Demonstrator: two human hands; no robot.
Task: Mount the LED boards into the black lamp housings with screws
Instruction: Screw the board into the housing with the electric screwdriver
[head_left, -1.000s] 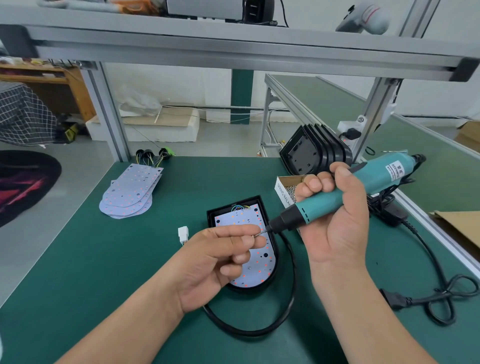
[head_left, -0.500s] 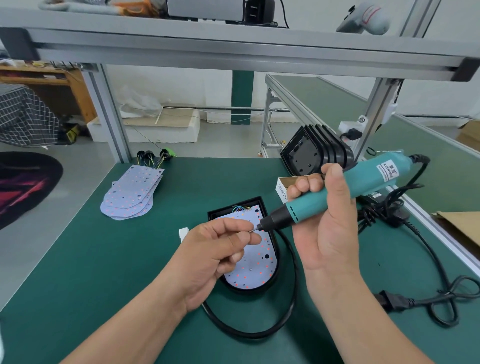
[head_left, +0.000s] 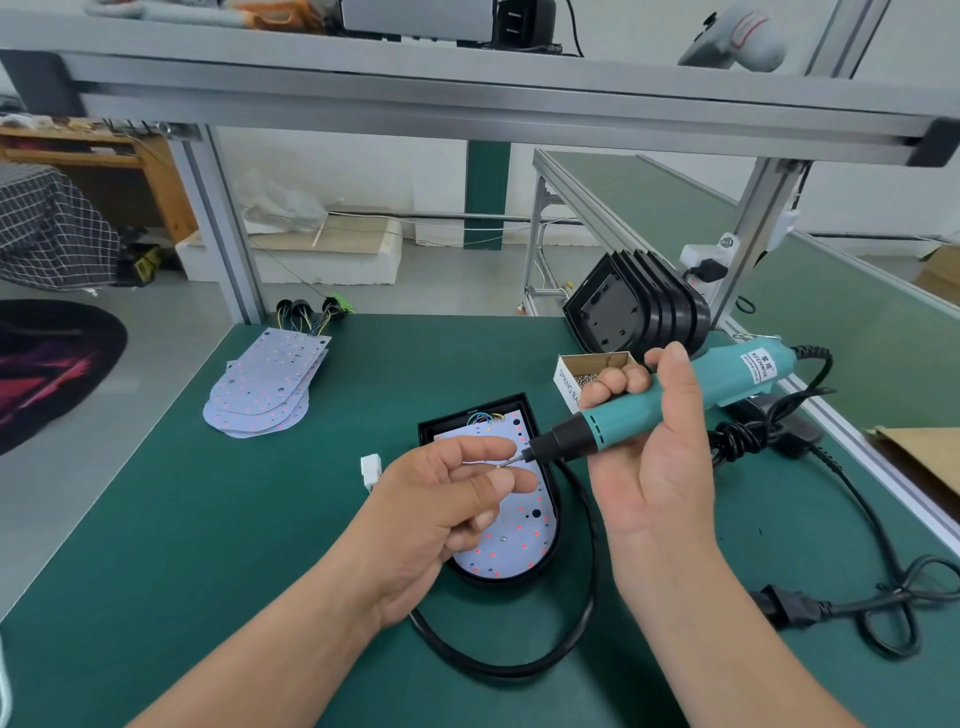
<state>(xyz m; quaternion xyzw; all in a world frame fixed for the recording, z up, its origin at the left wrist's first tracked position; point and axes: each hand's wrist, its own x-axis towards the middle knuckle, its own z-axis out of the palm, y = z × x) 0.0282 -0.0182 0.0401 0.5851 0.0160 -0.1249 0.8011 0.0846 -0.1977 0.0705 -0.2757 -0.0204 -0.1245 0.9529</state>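
Table (head_left: 156, 545) with green mat carries everything. On it the housing (head_left: 498, 581) lies flat, directly below both my hands, its long axis running away from me and the rounded end toward me. The board (head_left: 519, 545) sits inside it. The driver (head_left: 644, 413) points left and slightly down, toward the far half of the board. My right hand (head_left: 660, 467) is wrapped round the driver. My left hand (head_left: 436, 504) pinches what I judge is a small screw (head_left: 501, 466) at the bit (head_left: 511, 461). The left hand is nearer and covers the board's middle. I think the bit must next swing down onto a hole.
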